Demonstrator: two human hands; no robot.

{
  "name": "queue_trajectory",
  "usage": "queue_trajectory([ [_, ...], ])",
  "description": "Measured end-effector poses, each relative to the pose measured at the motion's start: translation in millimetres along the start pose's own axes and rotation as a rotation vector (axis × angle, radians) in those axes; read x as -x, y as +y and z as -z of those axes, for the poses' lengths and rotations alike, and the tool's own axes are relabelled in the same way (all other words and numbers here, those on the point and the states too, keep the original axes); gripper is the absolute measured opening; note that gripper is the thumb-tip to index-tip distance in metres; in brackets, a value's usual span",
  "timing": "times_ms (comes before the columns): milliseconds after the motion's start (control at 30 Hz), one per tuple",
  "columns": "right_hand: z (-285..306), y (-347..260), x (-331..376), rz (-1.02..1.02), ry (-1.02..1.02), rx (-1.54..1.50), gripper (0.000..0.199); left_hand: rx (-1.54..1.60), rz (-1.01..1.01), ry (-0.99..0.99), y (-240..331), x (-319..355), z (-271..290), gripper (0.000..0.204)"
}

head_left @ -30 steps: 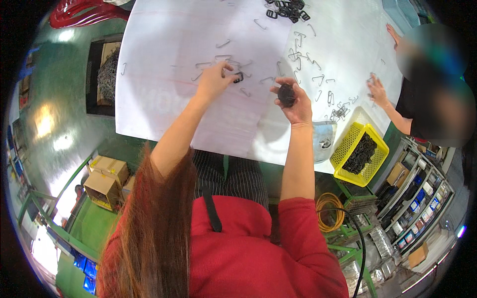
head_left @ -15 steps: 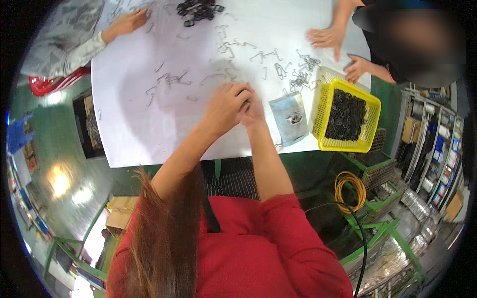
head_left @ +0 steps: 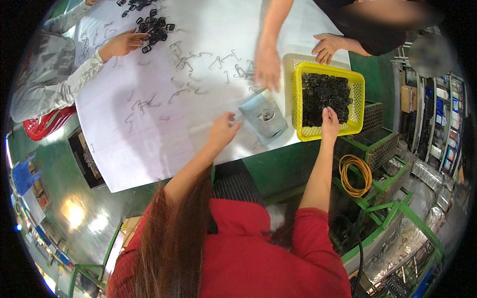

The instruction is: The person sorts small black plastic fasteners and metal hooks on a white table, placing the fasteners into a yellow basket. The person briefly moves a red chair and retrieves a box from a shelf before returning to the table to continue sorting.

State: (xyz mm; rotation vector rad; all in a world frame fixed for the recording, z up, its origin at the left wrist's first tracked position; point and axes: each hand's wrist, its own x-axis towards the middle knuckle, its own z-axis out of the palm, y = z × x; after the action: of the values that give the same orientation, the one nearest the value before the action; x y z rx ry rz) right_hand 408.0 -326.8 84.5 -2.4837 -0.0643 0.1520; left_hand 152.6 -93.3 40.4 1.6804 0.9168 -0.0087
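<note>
My right hand (head_left: 329, 125), fingertips bunched, was at the black buckles (head_left: 325, 94) in the yellow basket (head_left: 309, 133), right, grip untellable: likely drop-off or pick-up, next needing clean release or pinch; left hand (head_left: 223, 130) half-curled, visibly unladen, left of the blue pouch (head_left: 257, 119).

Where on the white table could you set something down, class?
Free: the front-left of the white table, between scattered wire hooks and the near edge; a smaller patch behind the left hand, left of the blue pouch. Crowded: the right end, with the yellow basket and a co-worker's hands.
</note>
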Motion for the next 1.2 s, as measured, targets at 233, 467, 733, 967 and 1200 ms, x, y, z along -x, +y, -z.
queue_trajectory([
  [233, -22, -70, 80, 0.621, 0.249, 0.145, 0.033, -0.079, 0.304, 0.020, 34, -22, -34, 0.052],
  [467, -83, -92, 131, 0.535, -0.403, 0.160, 0.083, 0.426, -0.003, -0.014, -11, 6, -2, 0.039],
  [733, -56, -49, 146, 0.240, -0.506, -0.084, 0.102, -0.034, -0.405, -0.071, 3, -35, -14, 0.027],
  [967, -29, -24, 184, 0.168, -0.571, -0.214, 0.105, -0.594, -0.718, 0.148, 21, -101, -67, 0.045],
  [1200, -62, -57, 157, 0.297, -0.576, -0.142, 0.103, -0.862, -0.248, 0.659, 1, -180, 71, 0.052],
])
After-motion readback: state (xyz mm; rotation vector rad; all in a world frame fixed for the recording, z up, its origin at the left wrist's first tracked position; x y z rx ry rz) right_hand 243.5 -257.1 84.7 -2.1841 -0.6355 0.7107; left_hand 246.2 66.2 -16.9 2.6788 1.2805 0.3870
